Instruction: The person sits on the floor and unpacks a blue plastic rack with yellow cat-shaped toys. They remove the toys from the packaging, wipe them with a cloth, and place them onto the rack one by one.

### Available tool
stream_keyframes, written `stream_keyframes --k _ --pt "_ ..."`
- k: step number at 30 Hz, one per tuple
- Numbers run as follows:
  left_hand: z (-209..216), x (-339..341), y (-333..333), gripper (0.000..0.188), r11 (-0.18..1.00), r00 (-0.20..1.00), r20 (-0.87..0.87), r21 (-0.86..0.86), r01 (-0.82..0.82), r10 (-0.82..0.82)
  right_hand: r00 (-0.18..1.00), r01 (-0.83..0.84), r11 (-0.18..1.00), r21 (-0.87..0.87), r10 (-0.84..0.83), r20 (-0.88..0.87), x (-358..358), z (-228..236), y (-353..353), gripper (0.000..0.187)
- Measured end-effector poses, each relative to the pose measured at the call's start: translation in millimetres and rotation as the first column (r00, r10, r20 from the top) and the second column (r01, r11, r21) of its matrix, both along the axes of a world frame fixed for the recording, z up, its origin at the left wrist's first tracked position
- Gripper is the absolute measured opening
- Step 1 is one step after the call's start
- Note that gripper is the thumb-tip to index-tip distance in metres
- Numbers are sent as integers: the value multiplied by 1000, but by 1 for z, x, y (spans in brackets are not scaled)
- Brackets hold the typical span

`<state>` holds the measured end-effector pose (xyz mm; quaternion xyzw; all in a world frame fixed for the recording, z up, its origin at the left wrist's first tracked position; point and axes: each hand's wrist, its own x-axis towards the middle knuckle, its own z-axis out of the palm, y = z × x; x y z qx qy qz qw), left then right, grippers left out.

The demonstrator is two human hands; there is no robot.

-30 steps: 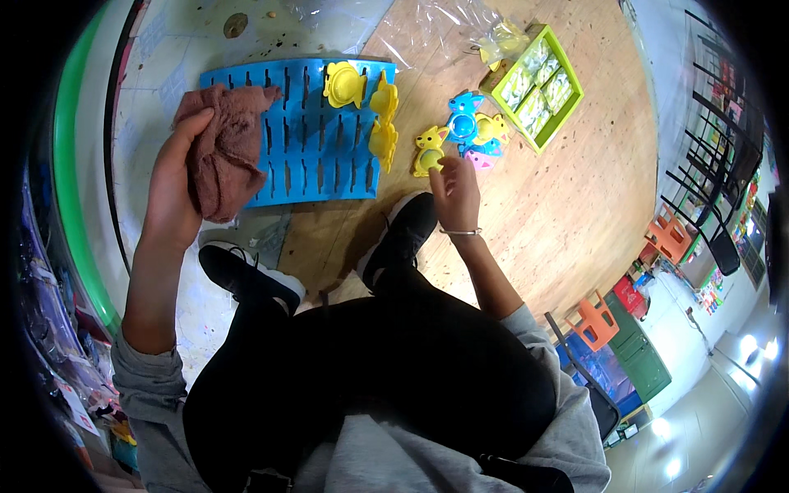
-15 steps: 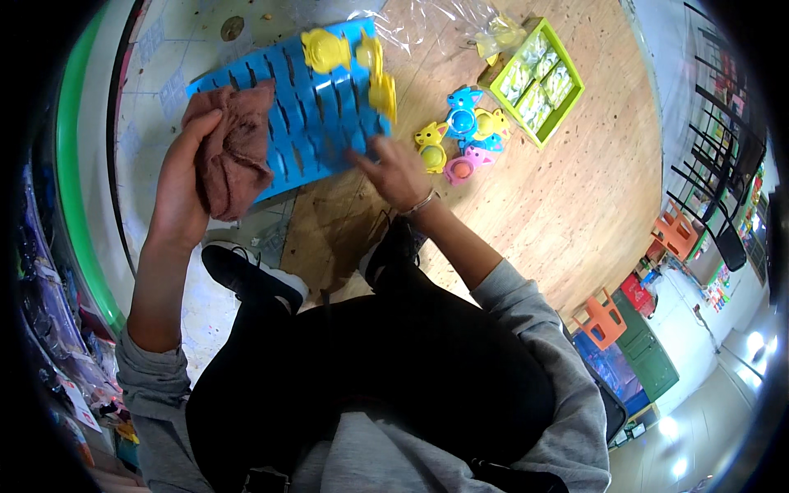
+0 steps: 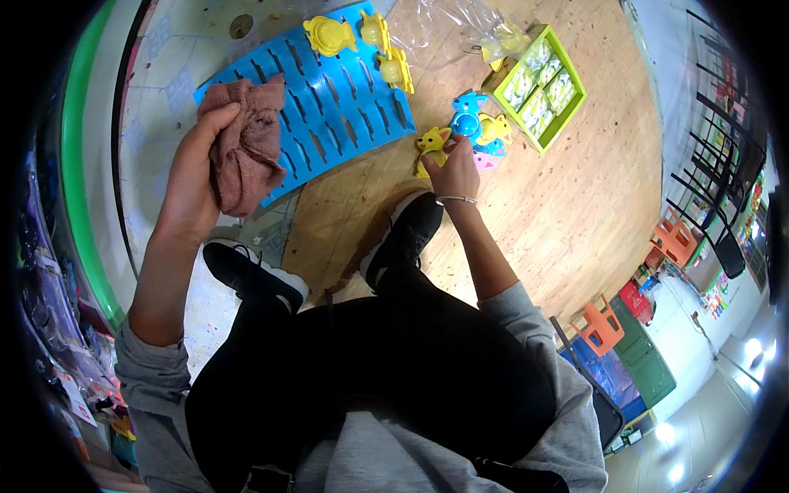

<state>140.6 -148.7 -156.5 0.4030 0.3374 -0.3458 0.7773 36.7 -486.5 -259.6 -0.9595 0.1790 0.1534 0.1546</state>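
My left hand [image 3: 196, 168] is closed on a crumpled brown cloth [image 3: 246, 152], which it holds over the left part of a blue slotted sheet [image 3: 325, 107]. At the sheet's far right lie three yellow animal-shaped toys [image 3: 330, 36]. My right hand [image 3: 456, 174] is at a cluster of small toys, its thumb apart from the fingers. Its thumb overlaps the edge of a yellow animal toy [image 3: 431, 140], and whether it grips that toy is unclear. Just beyond the fingers are a blue animal toy [image 3: 466, 115] and another yellow one [image 3: 495, 129]. My hand mostly covers a pink toy [image 3: 486, 161].
A lime-green divided box [image 3: 567, 115] of wrapped items stands to the right on the wooden surface [image 3: 567, 214]. Clear plastic wrap [image 3: 452, 29] lies at the far side. Below are my black shoes [image 3: 411, 226]; orange stools [image 3: 598, 327] stand off right.
My right hand has moved right, from the blue sheet's near edge to the toy cluster. The cloth stays in my left hand, shifted slightly right in view.
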Motion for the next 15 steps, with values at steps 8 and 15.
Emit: stream_keyframes --k 8,15 --pt "6 -8 -3 42 999 999 20 40 -28 27 831 551 417 723 -357 -426 23 45 9 28" --pt "28 -19 -63 42 630 227 590 750 202 -775 997 30 376 926 48 -52 38 106 78 33"
